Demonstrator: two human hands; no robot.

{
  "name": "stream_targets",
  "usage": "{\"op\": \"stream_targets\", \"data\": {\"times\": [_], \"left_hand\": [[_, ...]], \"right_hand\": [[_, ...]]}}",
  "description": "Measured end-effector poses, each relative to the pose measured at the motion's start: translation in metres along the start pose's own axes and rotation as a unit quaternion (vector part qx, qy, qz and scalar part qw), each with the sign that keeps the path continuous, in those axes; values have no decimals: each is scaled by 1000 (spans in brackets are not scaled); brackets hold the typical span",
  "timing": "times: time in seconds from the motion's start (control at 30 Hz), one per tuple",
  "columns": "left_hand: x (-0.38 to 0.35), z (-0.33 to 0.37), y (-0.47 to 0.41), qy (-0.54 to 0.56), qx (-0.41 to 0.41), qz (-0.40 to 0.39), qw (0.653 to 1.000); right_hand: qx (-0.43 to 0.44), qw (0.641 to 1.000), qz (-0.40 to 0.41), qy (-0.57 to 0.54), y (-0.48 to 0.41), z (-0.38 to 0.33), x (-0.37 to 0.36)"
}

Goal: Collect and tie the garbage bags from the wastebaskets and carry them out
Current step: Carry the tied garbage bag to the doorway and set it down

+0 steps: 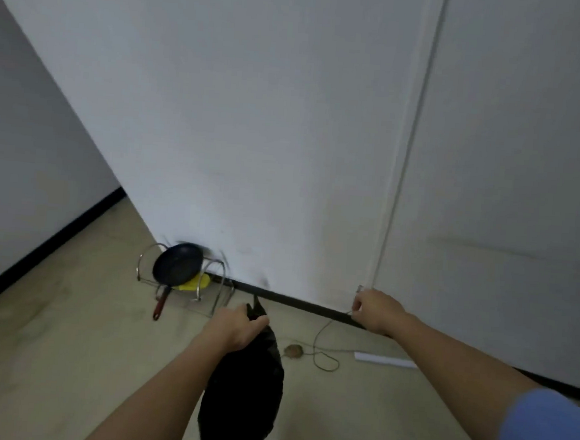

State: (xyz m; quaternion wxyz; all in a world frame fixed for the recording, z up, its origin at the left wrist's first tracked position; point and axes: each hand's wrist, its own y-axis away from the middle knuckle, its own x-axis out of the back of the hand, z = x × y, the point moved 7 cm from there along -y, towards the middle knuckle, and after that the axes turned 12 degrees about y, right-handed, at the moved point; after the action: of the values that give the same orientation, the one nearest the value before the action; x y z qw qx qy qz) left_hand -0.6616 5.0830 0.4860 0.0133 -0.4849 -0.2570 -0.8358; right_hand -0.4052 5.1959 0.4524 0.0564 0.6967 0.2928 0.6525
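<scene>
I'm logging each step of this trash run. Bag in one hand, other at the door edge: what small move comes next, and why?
Probably pull the door open with the right hand, which grips a small metal piece at its edge. The left hand grips the black garbage bag by its neck, and the door looks closed.

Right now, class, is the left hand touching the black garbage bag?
Touching. The head view shows the left hand gripping the gathered top of the black garbage bag, which hangs below it.
</scene>
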Motion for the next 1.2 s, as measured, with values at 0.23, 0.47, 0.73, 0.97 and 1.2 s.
{"op": "stream_targets", "data": {"times": [0.23, 0.47, 0.73, 0.97, 1.2], "left_hand": [[109, -207, 13, -216, 173, -18, 961], [209, -387, 24, -243, 317, -53, 915], [310, -569, -1, -143, 376, 4, 915], [402, -690, -46, 19, 387, 109, 915], [500, -794, -132, 143, 349, 180, 908]], "right_hand": [[118, 991, -13, 64, -61, -246, 15], [217, 971, -24, 96, -122, -445, 20], [328, 931, -74, 139, -224, -693, 7], [373, 915, -91, 122, -318, -892, 30], [408, 896, -90, 147, -401, -1051, 57]]}}
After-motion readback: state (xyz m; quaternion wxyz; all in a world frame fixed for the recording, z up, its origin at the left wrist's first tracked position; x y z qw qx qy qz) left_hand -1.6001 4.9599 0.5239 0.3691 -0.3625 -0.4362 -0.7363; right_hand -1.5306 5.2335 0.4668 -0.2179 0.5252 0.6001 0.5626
